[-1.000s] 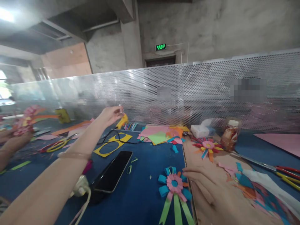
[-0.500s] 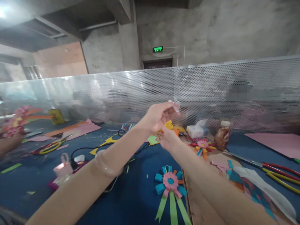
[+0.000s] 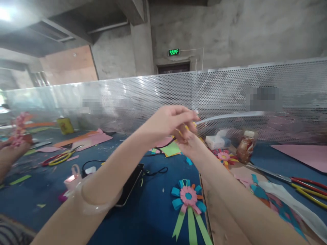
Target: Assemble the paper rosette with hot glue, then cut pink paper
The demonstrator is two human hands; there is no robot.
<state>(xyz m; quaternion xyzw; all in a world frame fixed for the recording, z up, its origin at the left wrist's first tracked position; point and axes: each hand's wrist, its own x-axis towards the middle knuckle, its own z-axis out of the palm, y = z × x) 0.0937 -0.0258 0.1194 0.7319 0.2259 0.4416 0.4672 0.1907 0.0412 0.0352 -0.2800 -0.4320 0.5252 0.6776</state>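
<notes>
Where the two hands met above the blue table (image 3: 153,217), before the perforated screen (image 3: 143,93), the left hand (image 3: 175,119) pinched its fingertips at the left end of a white stick (image 3: 230,116), which stretched away to the right, slightly blurred. The right hand (image 3: 188,141), just below, had its fingers curled at a yellow tool (image 3: 194,126), mostly hidden, so the full grip could not be made out. On the near part of the table lay a paper flower (image 3: 188,196) with blue loops and green tails, just beside a brown board (image 3: 216,221). A phone (image 3: 131,187) lay to its left, partly behind the left forearm (image 3: 109,175). Farther right stood a bottle (image 3: 246,148), near a tissue pack (image 3: 216,142) and a red flower (image 3: 224,156); scissors (image 3: 281,177) lay right of these. At far left, a co-worker's hand (image 3: 24,143) held a pink flower (image 3: 19,128).
</notes>
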